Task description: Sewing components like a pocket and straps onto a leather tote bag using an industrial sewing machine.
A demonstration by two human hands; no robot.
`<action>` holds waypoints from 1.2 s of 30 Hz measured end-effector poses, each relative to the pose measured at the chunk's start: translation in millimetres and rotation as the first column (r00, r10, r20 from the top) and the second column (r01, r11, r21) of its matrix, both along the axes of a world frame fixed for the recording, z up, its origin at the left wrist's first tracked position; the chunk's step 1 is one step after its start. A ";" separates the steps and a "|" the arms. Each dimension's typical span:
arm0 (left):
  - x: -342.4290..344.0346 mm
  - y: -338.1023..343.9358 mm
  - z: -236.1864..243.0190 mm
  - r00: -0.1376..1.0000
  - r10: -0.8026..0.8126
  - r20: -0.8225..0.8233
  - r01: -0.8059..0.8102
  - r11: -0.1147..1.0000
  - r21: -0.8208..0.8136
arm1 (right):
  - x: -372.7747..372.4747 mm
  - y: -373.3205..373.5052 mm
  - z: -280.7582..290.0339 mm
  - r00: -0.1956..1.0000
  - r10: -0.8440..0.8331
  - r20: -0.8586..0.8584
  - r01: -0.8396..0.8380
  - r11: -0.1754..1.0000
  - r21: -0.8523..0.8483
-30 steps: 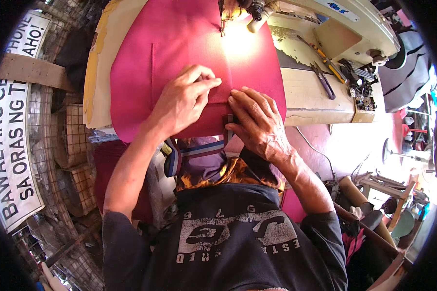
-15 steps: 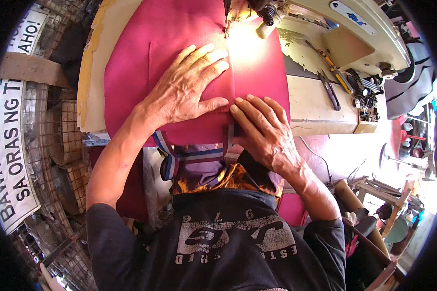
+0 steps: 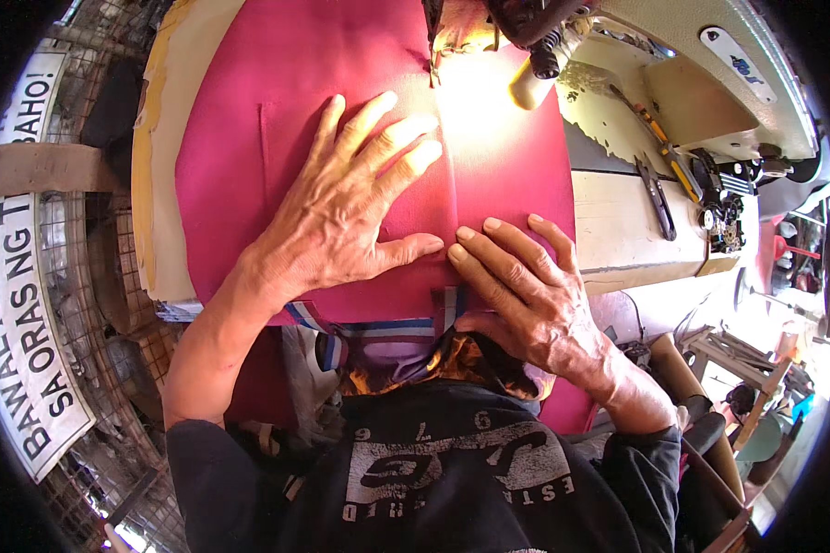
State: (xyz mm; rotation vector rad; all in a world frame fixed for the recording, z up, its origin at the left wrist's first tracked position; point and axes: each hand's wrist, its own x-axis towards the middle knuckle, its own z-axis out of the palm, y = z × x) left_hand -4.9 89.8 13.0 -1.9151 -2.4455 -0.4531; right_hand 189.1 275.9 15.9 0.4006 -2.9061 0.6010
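Observation:
A large piece of magenta fabric [image 3: 221,175] lies spread under the sewing machine's needle area [image 3: 433,69], with a raised seam running down its middle. My left hand [image 3: 346,198] rests flat on it, left of the seam, fingers spread. Just right of the seam my right hand [image 3: 530,290] presses on the lower part of the cloth, fingers stretched out, its thumb below the cloth's near edge. A blue, white and red striped strap [image 3: 387,328] hangs at that near edge. Bright lamp light falls on the fabric close to the needle.
The cream sewing machine [image 3: 701,101] reaches over from the right. On its bed lie a yellow-handled screwdriver [image 3: 678,170] and a dark pair of thread snips [image 3: 657,201]. Wire mesh [image 3: 92,304] with a white sign [image 3: 32,369] stands at the left. A wooden frame [image 3: 738,359] is at right.
The view has shifted, so the machine and table sit lower and wider. My left fingers are spread more widely; both hands stay on the fabric on either side of the seam.

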 end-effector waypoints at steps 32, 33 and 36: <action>-27.8 13.3 -3.6 0.999 0.032 -0.037 -0.032 0.999 -0.002 | -29.3 19.7 5.9 0.997 0.036 0.065 -0.037 0.999 0.007; -29.5 13.9 -3.7 0.999 0.024 -0.036 -0.024 1.000 0.008 | -31.4 20.2 6.3 0.998 0.033 0.056 -0.033 0.999 -0.006; -41.4 17.9 -4.4 0.999 0.020 -0.046 -0.019 0.999 0.026 | -39.9 23.0 5.5 0.999 0.031 0.036 -0.032 0.999 0.014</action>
